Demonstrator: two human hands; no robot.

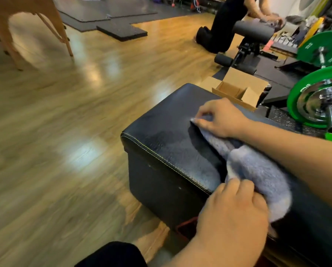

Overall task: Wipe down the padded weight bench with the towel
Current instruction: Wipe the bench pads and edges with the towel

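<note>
The right hand (221,117) reaches in from the right, forearm stretched low over the pad, and pinches the far end of the grey towel (257,168) with curled fingers. The left hand (232,209), nearer and knuckles up, grips the towel's near end. The towel lies between them on top of the black padded bench (161,135).

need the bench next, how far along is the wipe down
Partway, I'd judge. Done: a dull, damp-looking patch on the bench near its end suggests some passes. In hand: the left hand and right hand both grip the towel, laid on the top. Left: the side panel and the rest of the top show no damp patch.
</note>
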